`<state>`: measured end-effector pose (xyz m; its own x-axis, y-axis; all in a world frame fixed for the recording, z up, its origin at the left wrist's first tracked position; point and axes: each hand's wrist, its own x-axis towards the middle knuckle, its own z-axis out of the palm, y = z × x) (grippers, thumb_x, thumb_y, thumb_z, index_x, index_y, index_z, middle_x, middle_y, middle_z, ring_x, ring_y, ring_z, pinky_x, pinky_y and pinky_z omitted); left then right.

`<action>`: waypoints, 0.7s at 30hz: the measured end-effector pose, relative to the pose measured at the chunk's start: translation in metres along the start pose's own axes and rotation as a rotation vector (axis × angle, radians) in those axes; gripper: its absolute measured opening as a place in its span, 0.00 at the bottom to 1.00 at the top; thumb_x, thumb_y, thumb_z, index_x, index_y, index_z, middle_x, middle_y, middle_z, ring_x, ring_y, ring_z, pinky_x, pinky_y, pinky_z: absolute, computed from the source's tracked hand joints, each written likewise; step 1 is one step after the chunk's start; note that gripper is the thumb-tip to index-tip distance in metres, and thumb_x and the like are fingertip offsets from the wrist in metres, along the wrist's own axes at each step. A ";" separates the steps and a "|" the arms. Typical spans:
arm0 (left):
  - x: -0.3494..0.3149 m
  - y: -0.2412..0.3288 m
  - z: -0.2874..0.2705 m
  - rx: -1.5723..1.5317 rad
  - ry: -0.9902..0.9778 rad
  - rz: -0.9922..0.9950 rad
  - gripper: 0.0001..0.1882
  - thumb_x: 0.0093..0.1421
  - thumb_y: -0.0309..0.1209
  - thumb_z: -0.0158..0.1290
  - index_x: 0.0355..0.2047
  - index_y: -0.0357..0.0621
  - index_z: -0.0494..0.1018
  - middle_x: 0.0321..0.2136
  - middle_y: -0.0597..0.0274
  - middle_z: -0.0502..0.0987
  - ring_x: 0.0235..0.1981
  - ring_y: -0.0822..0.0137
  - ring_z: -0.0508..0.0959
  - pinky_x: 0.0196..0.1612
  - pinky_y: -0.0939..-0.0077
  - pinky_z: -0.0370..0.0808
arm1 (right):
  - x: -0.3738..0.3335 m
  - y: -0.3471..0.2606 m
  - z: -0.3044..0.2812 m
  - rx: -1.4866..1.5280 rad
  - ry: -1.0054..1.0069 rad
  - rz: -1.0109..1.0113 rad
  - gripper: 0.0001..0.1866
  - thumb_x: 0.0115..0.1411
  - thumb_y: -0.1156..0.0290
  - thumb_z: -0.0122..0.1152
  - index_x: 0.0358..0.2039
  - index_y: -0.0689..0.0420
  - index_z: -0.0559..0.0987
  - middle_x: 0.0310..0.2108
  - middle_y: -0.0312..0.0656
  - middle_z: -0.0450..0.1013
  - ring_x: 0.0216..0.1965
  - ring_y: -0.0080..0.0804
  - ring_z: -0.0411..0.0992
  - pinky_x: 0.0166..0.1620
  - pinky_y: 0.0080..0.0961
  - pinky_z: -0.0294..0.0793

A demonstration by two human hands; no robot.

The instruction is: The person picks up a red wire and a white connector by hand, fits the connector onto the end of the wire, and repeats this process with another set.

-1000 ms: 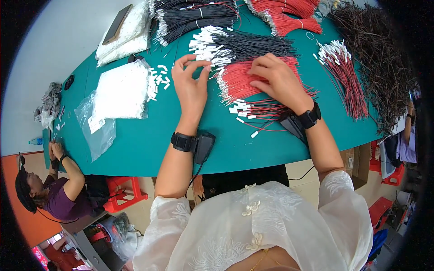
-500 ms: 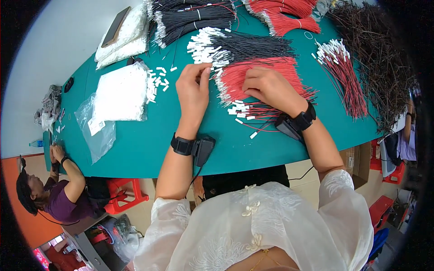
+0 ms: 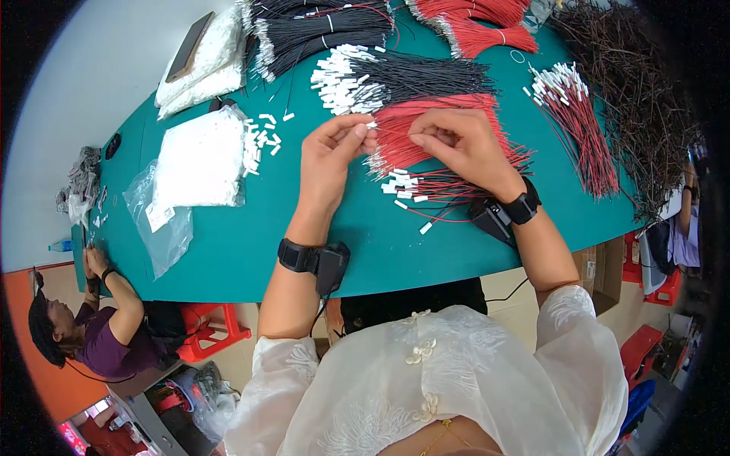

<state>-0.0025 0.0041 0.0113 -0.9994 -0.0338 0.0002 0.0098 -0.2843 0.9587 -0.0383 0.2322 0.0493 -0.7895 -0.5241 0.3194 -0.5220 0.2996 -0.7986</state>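
Observation:
My left hand (image 3: pixel 333 150) is closed in a pinch, with a small white connector housing (image 3: pixel 371 125) at its fingertips. Facing it, my right hand (image 3: pixel 462 143) has thumb and fingers pressed together over a spread bundle of red wires (image 3: pixel 449 112). Anything pinched there is lost against the red behind it. Just beyond lies a bundle of black wires (image 3: pixel 430 76) with white housings at its left end. Nearer me, below the red bundle, are red and black wires capped with white housings (image 3: pixel 400 182).
Loose white housings (image 3: pixel 258 144) lie beside a filled clear bag (image 3: pixel 199 157) on the green table (image 3: pixel 365 251). Tied black (image 3: pixel 304 34) and red wire bundles (image 3: pixel 494 38) sit at the back. A capped red bundle (image 3: pixel 570 121) and dark tangled strands (image 3: pixel 627 99) lie right. Another person (image 3: pixel 99 327) works at left.
My left hand has moved right, toward my right hand, and the white housing now shows at its fingertips. My right hand has turned slightly and shifted a little to the right.

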 end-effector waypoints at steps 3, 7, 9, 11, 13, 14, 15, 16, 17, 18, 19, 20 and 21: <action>-0.002 0.000 0.003 -0.058 -0.043 -0.042 0.10 0.67 0.24 0.55 0.47 0.34 0.79 0.34 0.58 0.82 0.33 0.71 0.82 0.40 0.79 0.80 | -0.001 -0.003 0.001 -0.075 0.076 -0.104 0.05 0.58 0.79 0.68 0.35 0.62 0.84 0.28 0.38 0.79 0.25 0.23 0.75 0.28 0.19 0.72; -0.003 0.001 0.005 -0.078 -0.094 -0.080 0.10 0.68 0.25 0.55 0.47 0.34 0.79 0.35 0.58 0.82 0.34 0.71 0.82 0.41 0.78 0.80 | -0.002 -0.010 -0.002 -0.152 0.170 -0.250 0.06 0.55 0.79 0.70 0.34 0.61 0.85 0.27 0.38 0.79 0.25 0.21 0.75 0.27 0.17 0.70; -0.004 0.001 0.004 -0.075 -0.114 -0.092 0.10 0.67 0.24 0.55 0.47 0.33 0.78 0.36 0.57 0.82 0.35 0.70 0.81 0.42 0.76 0.80 | -0.002 -0.017 -0.006 -0.186 0.171 -0.261 0.05 0.55 0.79 0.71 0.33 0.61 0.85 0.26 0.38 0.79 0.25 0.21 0.75 0.26 0.16 0.69; -0.005 0.001 0.005 -0.076 -0.103 -0.092 0.10 0.67 0.24 0.55 0.47 0.33 0.78 0.36 0.57 0.82 0.35 0.70 0.82 0.42 0.76 0.80 | -0.002 -0.016 -0.005 -0.165 0.193 -0.257 0.05 0.55 0.79 0.71 0.33 0.61 0.85 0.26 0.38 0.80 0.24 0.21 0.73 0.25 0.16 0.68; -0.006 0.003 0.007 -0.079 -0.079 -0.086 0.10 0.66 0.24 0.56 0.46 0.33 0.78 0.37 0.56 0.83 0.36 0.69 0.82 0.43 0.76 0.81 | -0.003 -0.015 -0.004 -0.124 0.235 -0.252 0.04 0.54 0.79 0.71 0.32 0.61 0.86 0.26 0.38 0.80 0.21 0.20 0.71 0.24 0.16 0.66; -0.005 0.002 0.007 -0.078 -0.079 -0.086 0.10 0.66 0.24 0.56 0.46 0.33 0.78 0.37 0.56 0.83 0.36 0.69 0.82 0.43 0.76 0.81 | -0.003 -0.015 -0.005 -0.124 0.235 -0.253 0.04 0.54 0.79 0.71 0.32 0.61 0.86 0.26 0.38 0.80 0.21 0.20 0.71 0.24 0.16 0.66; -0.005 0.001 0.007 -0.079 -0.069 -0.076 0.10 0.66 0.23 0.56 0.46 0.33 0.79 0.37 0.56 0.83 0.36 0.69 0.83 0.43 0.76 0.81 | -0.004 -0.015 -0.005 -0.114 0.243 -0.236 0.04 0.55 0.79 0.71 0.32 0.61 0.85 0.26 0.37 0.79 0.21 0.19 0.70 0.23 0.16 0.65; -0.005 0.000 0.007 -0.080 -0.059 -0.066 0.10 0.66 0.23 0.57 0.46 0.33 0.79 0.37 0.56 0.83 0.36 0.69 0.83 0.43 0.76 0.81 | -0.004 -0.016 -0.005 -0.105 0.251 -0.220 0.04 0.55 0.79 0.71 0.32 0.61 0.85 0.26 0.37 0.79 0.20 0.18 0.69 0.23 0.16 0.64; -0.005 0.000 0.007 -0.081 -0.048 -0.055 0.10 0.65 0.22 0.57 0.46 0.33 0.79 0.37 0.56 0.83 0.36 0.69 0.83 0.43 0.77 0.81 | -0.005 -0.016 -0.004 -0.095 0.259 -0.204 0.05 0.55 0.79 0.71 0.33 0.61 0.85 0.27 0.37 0.79 0.20 0.18 0.67 0.22 0.17 0.63; -0.005 -0.001 0.007 -0.081 -0.047 -0.055 0.10 0.65 0.22 0.57 0.46 0.33 0.79 0.37 0.56 0.83 0.36 0.69 0.83 0.43 0.77 0.81 | -0.005 -0.018 -0.004 -0.094 0.258 -0.204 0.05 0.55 0.79 0.71 0.33 0.61 0.85 0.27 0.37 0.79 0.20 0.18 0.67 0.22 0.17 0.63; -0.005 -0.001 0.007 -0.073 -0.026 -0.035 0.10 0.65 0.22 0.57 0.46 0.33 0.79 0.37 0.57 0.83 0.36 0.69 0.83 0.43 0.77 0.81 | -0.005 -0.020 -0.004 -0.097 0.252 -0.193 0.05 0.55 0.80 0.71 0.33 0.61 0.84 0.27 0.37 0.79 0.19 0.17 0.67 0.22 0.17 0.63; -0.005 -0.002 0.007 -0.064 -0.005 -0.014 0.10 0.65 0.22 0.58 0.46 0.33 0.79 0.36 0.57 0.83 0.36 0.70 0.83 0.43 0.77 0.81 | -0.005 -0.022 -0.004 -0.100 0.245 -0.182 0.05 0.55 0.80 0.71 0.33 0.62 0.84 0.28 0.36 0.79 0.19 0.17 0.66 0.22 0.18 0.63; -0.005 -0.002 0.007 -0.055 0.016 0.007 0.10 0.64 0.22 0.58 0.46 0.33 0.79 0.36 0.57 0.83 0.36 0.70 0.83 0.43 0.77 0.81 | -0.005 -0.024 -0.004 -0.103 0.239 -0.172 0.05 0.55 0.80 0.71 0.33 0.62 0.84 0.28 0.36 0.79 0.19 0.16 0.65 0.22 0.18 0.62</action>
<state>0.0024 0.0117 0.0112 -0.9987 -0.0507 0.0018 0.0188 -0.3366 0.9415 -0.0234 0.2309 0.0688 -0.7342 -0.3755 0.5657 -0.6746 0.3090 -0.6704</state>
